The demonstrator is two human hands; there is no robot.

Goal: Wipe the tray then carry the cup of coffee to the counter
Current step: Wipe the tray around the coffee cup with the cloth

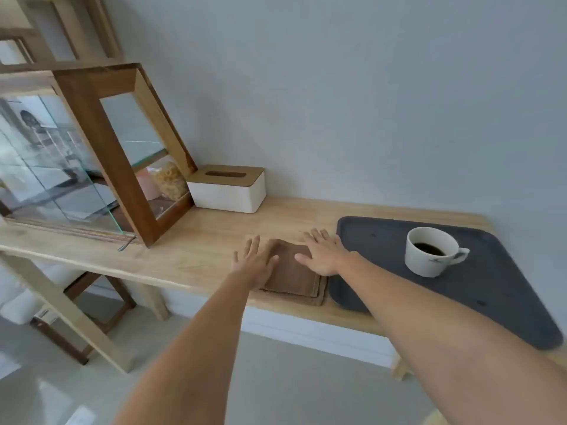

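Pale wood counter [199,240], running from the left edge to the lower right of the frame, against a grey-white wall.

Item 1. Dark grey tray [506,302], right of centre, lying flat on the counter; its far right corner reaches the lower right of the frame. A few small dark spots show on its surface.

Item 2. White cup of coffee [431,251], standing upright on the upper part of the tray, handle pointing right, dark liquid inside. It is well right of both hands.

Item 3. Brown folded cloth [294,277], at centre frame, flat on the counter, its right edge just beside the tray's left rim.

Item 4. Left hand [256,260], fingers spread and flat, palm down at the cloth's left edge; gripping nothing.

Item 5. Right hand [322,254], fingers spread and flat, palm down over the cloth's right part, between the cloth and the tray's near left corner; gripping nothing. Whether either palm presses the cloth cannot be told.

Item 6. White tissue box with wooden lid [228,190], upper centre, against the wall.

Item 7. Wood-framed glass display case [92,154], left of frame, on the counter, holding a bag of pale food.
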